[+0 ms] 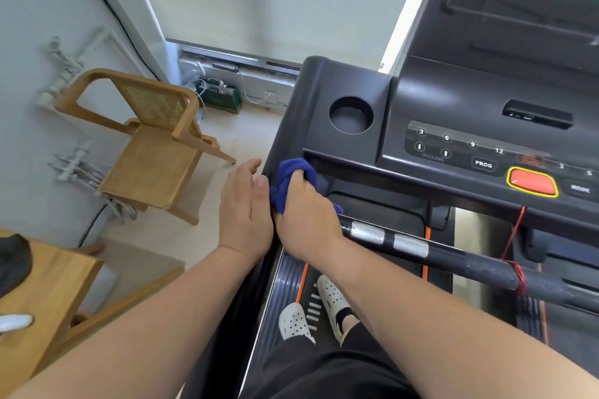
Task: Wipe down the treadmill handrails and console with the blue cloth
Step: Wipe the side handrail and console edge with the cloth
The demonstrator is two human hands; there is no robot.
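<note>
Blue cloth point(291, 178) is sitting bunched in the right hand point(308, 217), whose fingers are curling round it and pressing it against the treadmill's left side rail point(275, 152), just under the console point(437, 100) corner below the cup holder point(351, 115). Left hand point(244, 214) is lying flat alongside, fingers straight, grasping nothing, touching that rail's outer side. Crossbar handrail point(453, 257) is running off rightward from the cloth.

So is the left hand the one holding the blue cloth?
No, the right hand grips the blue cloth, while the left hand lies beside it with straight fingers, holding nothing.
</note>
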